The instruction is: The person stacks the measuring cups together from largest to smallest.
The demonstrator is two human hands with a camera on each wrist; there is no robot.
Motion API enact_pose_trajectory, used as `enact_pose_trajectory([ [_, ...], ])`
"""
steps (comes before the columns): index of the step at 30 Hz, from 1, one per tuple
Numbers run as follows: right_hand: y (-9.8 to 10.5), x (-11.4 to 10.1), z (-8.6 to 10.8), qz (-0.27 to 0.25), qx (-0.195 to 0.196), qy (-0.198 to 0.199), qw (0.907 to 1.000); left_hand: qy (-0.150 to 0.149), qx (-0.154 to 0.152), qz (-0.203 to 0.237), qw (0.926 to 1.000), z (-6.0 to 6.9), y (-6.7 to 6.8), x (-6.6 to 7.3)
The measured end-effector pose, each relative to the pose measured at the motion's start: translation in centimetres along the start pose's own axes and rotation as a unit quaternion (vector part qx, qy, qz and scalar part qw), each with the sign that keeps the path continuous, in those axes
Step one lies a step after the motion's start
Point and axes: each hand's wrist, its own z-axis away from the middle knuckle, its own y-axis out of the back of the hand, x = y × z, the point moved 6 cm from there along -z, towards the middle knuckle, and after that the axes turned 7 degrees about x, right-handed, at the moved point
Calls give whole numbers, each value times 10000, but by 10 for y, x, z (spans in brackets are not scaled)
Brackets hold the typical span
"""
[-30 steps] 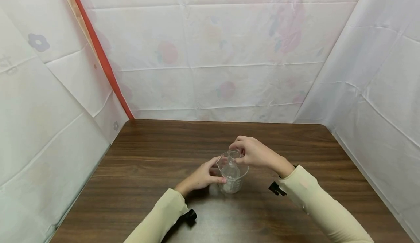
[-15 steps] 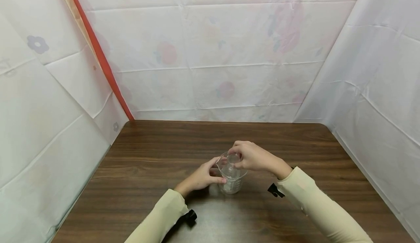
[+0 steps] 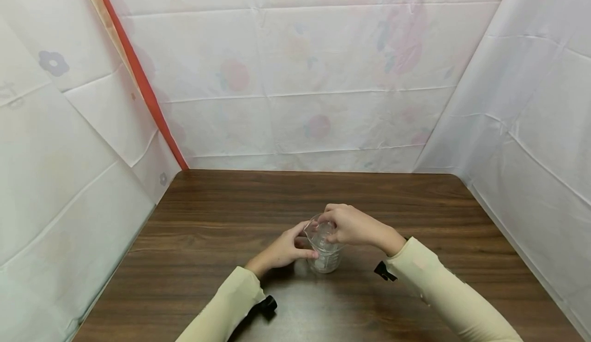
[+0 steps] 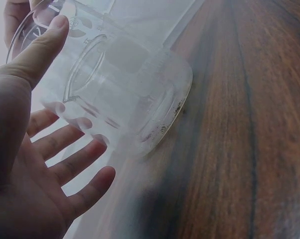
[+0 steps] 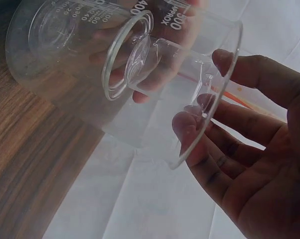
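Note:
A large clear glass beaker [image 3: 325, 265] stands upright on the table. My left hand [image 3: 282, 247] holds it from the left, thumb on the near side and fingertips against the far side. Inside it sits a smaller glass beaker, whose rim and spout [image 4: 69, 94] show through the wall in the left wrist view. My right hand [image 3: 354, 226] reaches into the large beaker's mouth from above. Its fingertips pinch the upper end of a still smaller clear glass vessel [image 5: 162, 69], most likely a tiny beaker, at the inner beaker's rim. Reflections blur the glass edges.
The brown wood-grain table [image 3: 208, 203] extends around the beaker on all sides. Pale patterned sheets [image 3: 286, 75] hang behind it and along both sides. A red strip [image 3: 138, 70] runs down the left back corner.
My right hand has moved down and slightly left, lowering the small glass vessel deeper into the large beaker. My left hand and the large beaker have stayed in place.

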Motion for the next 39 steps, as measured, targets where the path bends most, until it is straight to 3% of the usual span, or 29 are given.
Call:
enact_pose_trajectory([
  [25,-19,1,-2,211,-446,-227,9985,60,46,-121,9999,4,2,3],
  [39,-29,0,-5,555,-556,20,9969,33,42,-140,9999,4,1,4],
])
